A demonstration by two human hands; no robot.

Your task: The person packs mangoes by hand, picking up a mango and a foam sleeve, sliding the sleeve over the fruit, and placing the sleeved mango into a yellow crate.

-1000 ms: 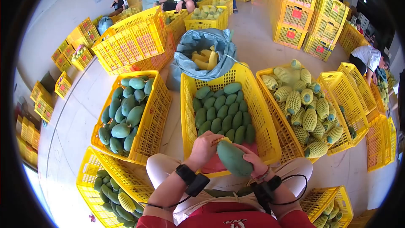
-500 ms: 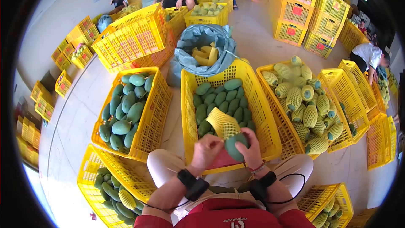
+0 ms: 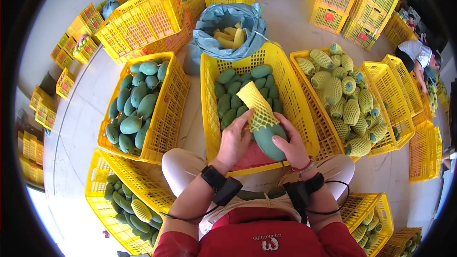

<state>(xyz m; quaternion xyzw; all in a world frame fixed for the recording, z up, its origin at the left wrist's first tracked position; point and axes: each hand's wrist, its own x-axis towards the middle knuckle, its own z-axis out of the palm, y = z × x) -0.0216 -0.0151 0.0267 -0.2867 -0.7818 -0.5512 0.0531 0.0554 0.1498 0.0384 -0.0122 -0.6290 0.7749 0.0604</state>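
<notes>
My right hand (image 3: 293, 143) is wrapped round the lower right side of a green mango (image 3: 270, 143), its thumb across the front. A yellow foam net sleeve (image 3: 258, 107) covers the mango's far end, its mesh spread there and its narrow end reaching away from me. My left hand (image 3: 233, 140) holds the sleeve's left edge with its fingertips. Below the hands is a yellow crate (image 3: 205, 114) between my knees, with bare green mangoes (image 3: 229, 102) inside and a red patch near its front. A blue plastic bag (image 3: 207, 31) of yellow foam sleeves (image 3: 232, 37) stands at its far end.
To the left stands a crate of bare mangoes (image 3: 139, 95); to the right, one of net-covered mangoes (image 3: 352, 107). More crates flank me at lower left (image 3: 97, 195) and lower right (image 3: 388, 214). Stacked crates (image 3: 333, 0) rise behind. A person (image 3: 416, 54) bends at far right.
The mango has turned and shows more of its length, with the net spread over its far end. My left hand has moved up along the sleeve. The camera view has tilted down.
</notes>
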